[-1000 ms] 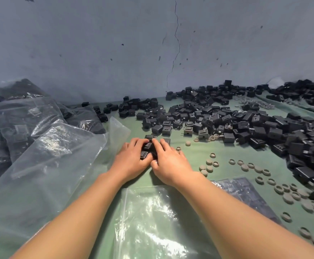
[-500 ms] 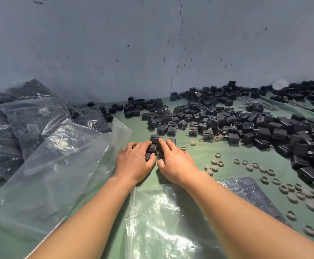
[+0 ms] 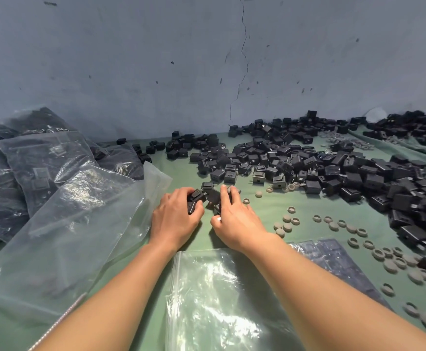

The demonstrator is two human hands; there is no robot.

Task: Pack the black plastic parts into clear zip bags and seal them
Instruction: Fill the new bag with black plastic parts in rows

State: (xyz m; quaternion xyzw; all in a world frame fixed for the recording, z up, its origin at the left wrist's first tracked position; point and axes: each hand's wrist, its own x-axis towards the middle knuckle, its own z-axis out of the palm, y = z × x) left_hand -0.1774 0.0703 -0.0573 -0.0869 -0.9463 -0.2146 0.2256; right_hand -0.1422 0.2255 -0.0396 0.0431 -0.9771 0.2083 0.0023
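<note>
The left hand (image 3: 175, 219) and right hand (image 3: 234, 221) each curl round black plastic parts (image 3: 196, 197) — the empty clear zip bag (image 3: 219, 300) lies just nearer the person, mouth apparently leftward

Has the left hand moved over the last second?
Yes: the left hand shifted slightly left, away from the grey cap on the table, gripping black parts.
</note>
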